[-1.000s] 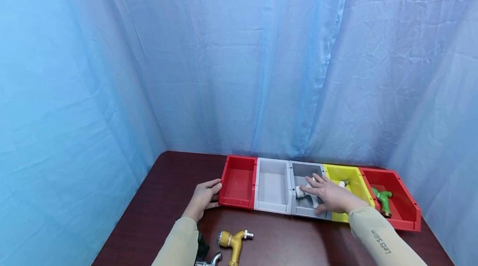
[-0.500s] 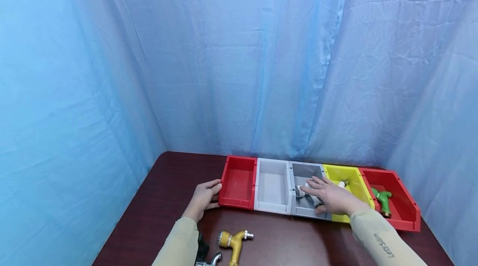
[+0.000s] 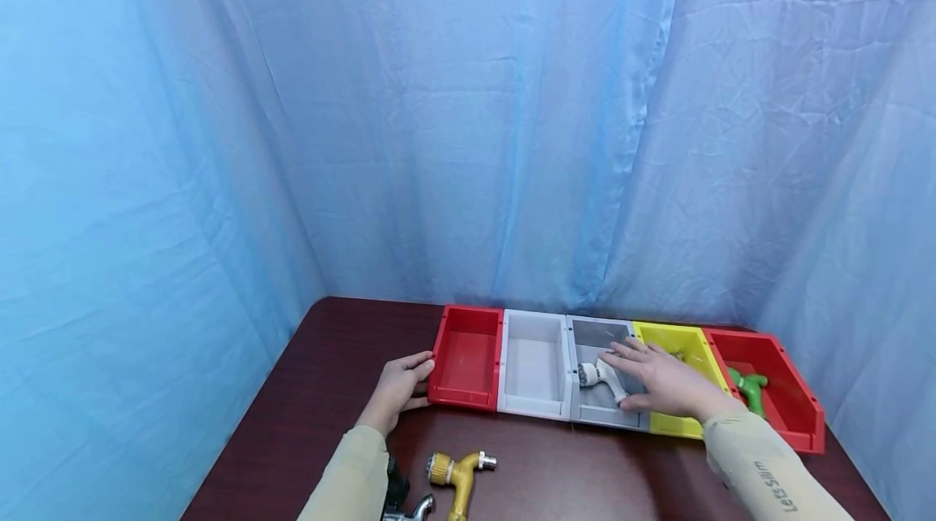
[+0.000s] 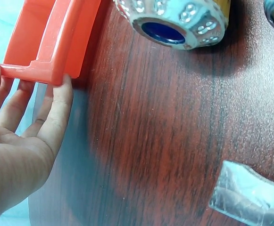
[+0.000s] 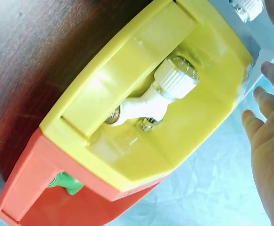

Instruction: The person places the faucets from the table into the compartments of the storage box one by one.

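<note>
In the head view my left hand (image 3: 400, 389) is at the left side of the left red bin (image 3: 465, 358). Its fingertips (image 4: 63, 87) touch the bin's corner in the left wrist view, the fingers mostly straight. My right hand (image 3: 669, 379) is spread over the grey and yellow bins, palm down, holding nothing. Below its fingertips a white tap (image 3: 605, 379) with a ribbed knob lies in the grey bin (image 3: 595, 417). Another white tap (image 5: 148, 103) rests inside the yellow bin (image 5: 198, 127), mostly covered by the hand in the head view.
Beside the grey bin is a white bin (image 3: 536, 366). A green tap (image 3: 751, 391) lies in the right red bin (image 3: 793, 415). Nearer on the dark table (image 3: 556, 472) are a yellow tap (image 3: 462, 476) and a chrome tap (image 3: 420, 509). A clear plastic piece (image 4: 250, 193) shows in the left wrist view.
My right hand has shifted a little right and back, away from the white tap, which shows more fully in the grey bin. The left hand stays at the red bin.
</note>
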A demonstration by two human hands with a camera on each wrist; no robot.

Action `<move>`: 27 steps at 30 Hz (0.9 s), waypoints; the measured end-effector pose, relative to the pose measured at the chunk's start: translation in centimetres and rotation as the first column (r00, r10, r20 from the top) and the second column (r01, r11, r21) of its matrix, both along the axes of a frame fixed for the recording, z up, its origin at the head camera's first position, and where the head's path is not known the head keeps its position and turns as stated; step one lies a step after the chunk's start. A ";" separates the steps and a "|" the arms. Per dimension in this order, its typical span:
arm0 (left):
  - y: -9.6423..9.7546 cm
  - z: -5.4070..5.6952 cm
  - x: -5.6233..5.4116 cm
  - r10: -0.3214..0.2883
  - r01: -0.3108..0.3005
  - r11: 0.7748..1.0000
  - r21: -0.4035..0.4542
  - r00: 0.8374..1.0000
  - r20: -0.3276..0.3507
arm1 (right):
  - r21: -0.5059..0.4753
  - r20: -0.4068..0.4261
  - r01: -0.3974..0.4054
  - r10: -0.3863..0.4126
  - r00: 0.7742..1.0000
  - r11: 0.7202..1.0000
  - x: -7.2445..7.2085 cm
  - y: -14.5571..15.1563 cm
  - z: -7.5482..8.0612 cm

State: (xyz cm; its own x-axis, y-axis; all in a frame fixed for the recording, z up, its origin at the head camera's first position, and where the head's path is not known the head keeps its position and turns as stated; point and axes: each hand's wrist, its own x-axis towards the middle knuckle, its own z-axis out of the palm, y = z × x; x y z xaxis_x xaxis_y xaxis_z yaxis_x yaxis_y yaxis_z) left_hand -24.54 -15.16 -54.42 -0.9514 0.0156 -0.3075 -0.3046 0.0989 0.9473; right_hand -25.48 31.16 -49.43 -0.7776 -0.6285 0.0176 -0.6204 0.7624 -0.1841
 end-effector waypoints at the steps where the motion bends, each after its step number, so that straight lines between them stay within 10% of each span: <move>1: 0.0 0.0 0.0 0.000 0.000 1.000 0.000 1.000 0.001 | -0.004 -0.005 0.008 -0.008 1.000 1.000 0.0 0.2 0.0; 14: 0.1 0.0 0.0 -0.001 0.001 1.000 -0.007 1.000 -0.005 | 0.036 -0.088 0.211 -0.207 0.974 0.977 0.6 4.4 -0.1; 27: 0.0 0.0 0.0 -0.003 0.003 1.000 -0.002 1.000 -0.003 | 0.050 -0.108 0.443 -0.437 0.893 0.895 1.6 8.9 -0.4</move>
